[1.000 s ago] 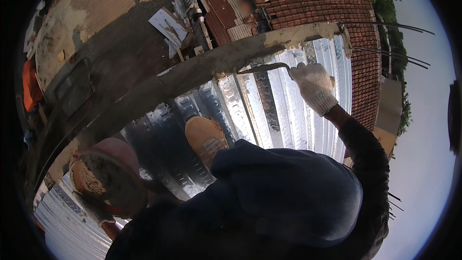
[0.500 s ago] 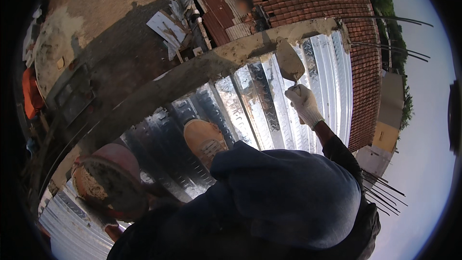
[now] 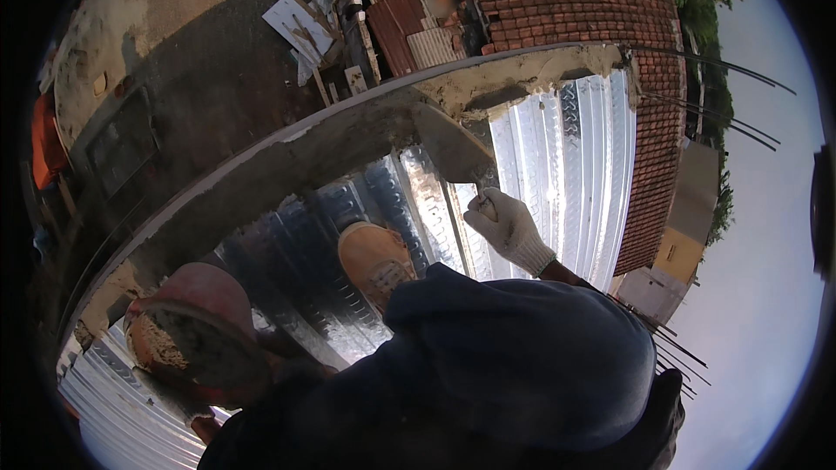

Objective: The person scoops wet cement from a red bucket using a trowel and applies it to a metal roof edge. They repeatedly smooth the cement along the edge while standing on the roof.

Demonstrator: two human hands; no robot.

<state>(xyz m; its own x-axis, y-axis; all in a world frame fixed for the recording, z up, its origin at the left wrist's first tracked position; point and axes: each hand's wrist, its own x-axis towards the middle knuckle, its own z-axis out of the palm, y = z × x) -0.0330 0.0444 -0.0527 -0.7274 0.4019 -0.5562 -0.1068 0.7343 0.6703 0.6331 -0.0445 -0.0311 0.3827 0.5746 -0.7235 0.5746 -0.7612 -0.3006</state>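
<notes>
My right hand (image 3: 509,228), in a white knitted glove, is closed round the handle of a trowel (image 3: 451,146). The mortar-smeared blade lies against the inner face of a rendered ledge (image 3: 348,126). At lower left, a reddish bucket (image 3: 209,289) with wet grey mortar inside is tilted. My gloved left hand (image 3: 177,402) is at the bucket's near rim and seems to grip it; its fingers are mostly in shadow or hidden behind the bucket. My tan shoe (image 3: 373,257) stands on ribbed metal decking (image 3: 557,157) between the bucket and the trowel.
Past the ledge is a drop to the ground, with a white board (image 3: 296,30) and scrap timber below. A tiled roof (image 3: 566,0) adjoins at the far right. Bare rebar rods (image 3: 731,78) stick out at right, and more (image 3: 679,357) at lower right.
My right hand and the trowel have moved left along the ledge, and the blade now lies flatter against its inner face. The bucket and my left hand have barely moved.
</notes>
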